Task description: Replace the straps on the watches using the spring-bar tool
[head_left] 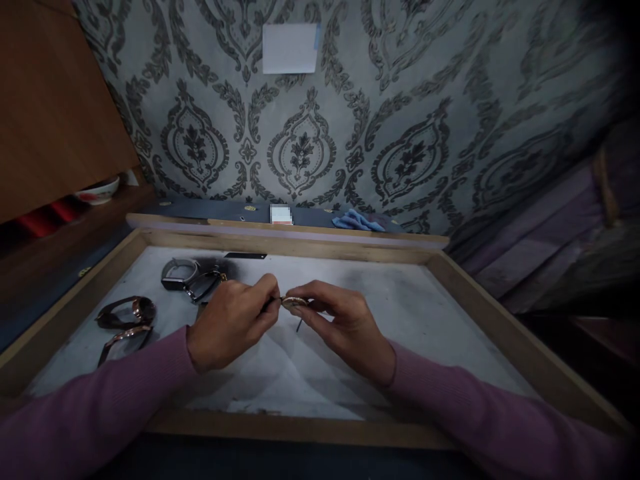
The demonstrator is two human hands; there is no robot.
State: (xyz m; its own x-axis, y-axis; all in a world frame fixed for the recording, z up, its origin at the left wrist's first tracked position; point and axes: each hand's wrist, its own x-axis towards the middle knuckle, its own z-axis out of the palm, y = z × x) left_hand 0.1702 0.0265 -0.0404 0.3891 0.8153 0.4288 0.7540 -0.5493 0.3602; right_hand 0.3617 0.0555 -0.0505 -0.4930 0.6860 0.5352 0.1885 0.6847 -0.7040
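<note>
A round watch (295, 302) with a gold-coloured rim is held nearly edge-on above the white board. My right hand (345, 320) pinches it between thumb and fingers from the right. My left hand (240, 319) is closed in a pinch at the watch's left edge. A thin dark piece shows between its fingertips and the rim, too small to tell what it is. Below the watch, a short dark strip (299, 325) points down; whether it joins the watch I cannot tell.
A wooden frame (320, 427) borders the white board. To the left lie a silver-banded watch (180, 273), a dark watch with a rose-gold case (127, 312) and another rose-gold watch (127, 337). Behind are a flat black strip (245, 255) and a blue cloth (357, 221).
</note>
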